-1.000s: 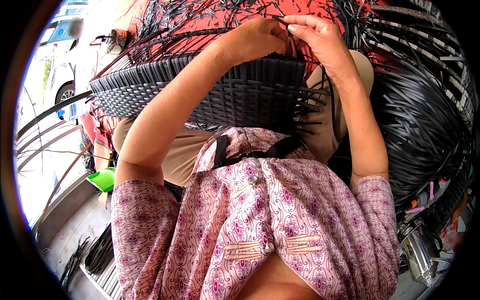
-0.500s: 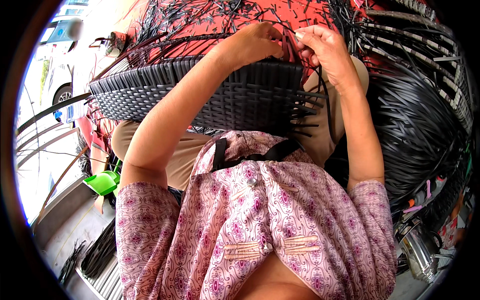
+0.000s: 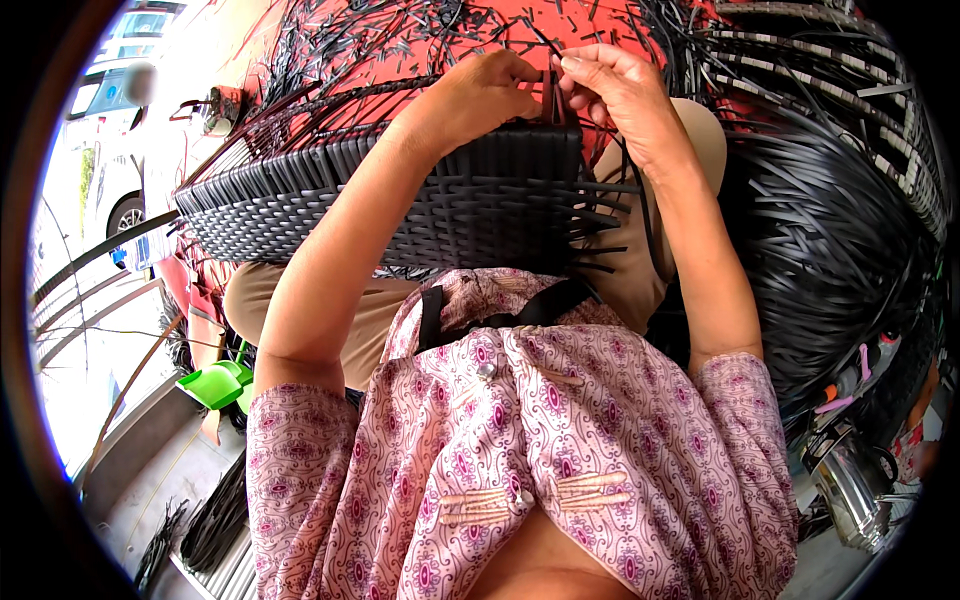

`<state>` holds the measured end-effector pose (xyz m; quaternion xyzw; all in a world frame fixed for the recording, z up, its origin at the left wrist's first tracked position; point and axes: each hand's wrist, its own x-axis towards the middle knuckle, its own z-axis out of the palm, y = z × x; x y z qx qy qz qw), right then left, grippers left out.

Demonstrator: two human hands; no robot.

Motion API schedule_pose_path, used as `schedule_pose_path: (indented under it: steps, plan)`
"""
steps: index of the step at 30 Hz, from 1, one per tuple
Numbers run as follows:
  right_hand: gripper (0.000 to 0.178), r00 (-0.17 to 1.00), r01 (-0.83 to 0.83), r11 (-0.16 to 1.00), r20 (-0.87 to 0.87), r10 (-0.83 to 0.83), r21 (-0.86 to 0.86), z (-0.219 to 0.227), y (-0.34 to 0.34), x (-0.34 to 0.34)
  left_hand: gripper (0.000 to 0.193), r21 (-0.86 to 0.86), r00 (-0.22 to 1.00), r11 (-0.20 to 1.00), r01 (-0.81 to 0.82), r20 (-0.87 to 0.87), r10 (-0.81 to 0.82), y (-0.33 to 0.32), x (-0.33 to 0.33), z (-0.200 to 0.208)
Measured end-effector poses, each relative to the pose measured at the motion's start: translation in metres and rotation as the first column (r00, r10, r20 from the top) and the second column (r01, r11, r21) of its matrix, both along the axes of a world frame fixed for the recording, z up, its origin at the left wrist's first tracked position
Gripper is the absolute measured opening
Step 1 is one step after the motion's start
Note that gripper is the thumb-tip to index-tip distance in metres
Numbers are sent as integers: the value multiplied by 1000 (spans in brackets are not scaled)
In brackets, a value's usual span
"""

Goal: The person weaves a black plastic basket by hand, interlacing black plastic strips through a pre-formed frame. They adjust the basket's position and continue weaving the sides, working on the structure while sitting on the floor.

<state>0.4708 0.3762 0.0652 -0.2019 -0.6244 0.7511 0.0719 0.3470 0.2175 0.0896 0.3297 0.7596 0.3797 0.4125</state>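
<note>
A long dark woven basket of flat black strips lies across my lap, its unfinished right end bristling with loose strip ends. My left hand rests on the basket's far rim, fingers curled on an upright black strip. My right hand is just beside it, fingertips pinching the same strip at the rim. Both forearms reach up from the lower edge over my pink patterned top.
A big bundle of black strips fills the right side. Cut strip pieces litter the red floor beyond the basket. A green plastic object lies at lower left, a metal kettle at lower right, a white car at far left.
The basket has shifted a little toward me and tilted. Both hands have closed together at the far rim on the strip.
</note>
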Motion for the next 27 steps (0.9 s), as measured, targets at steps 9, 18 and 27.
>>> schedule_pose_path:
  steps: [9, 18, 27]
  plan:
    - [28, 1000, -12, 999, -8, 12, 31, -2, -1, -1, 40, 56, 998, 998, -26, 63, 23, -1, -2, -11]
    - [30, 999, -43, 997, 12, 43, 63, 1, -3, -3, 37, 72, 998, 997, -17, 54, 13, -2, -3, -13]
    - [44, 993, 120, 895, -46, -111, 430, -35, 4, 13, 33, 36, 1000, 999, -14, 22, 13, 0, 1, -3]
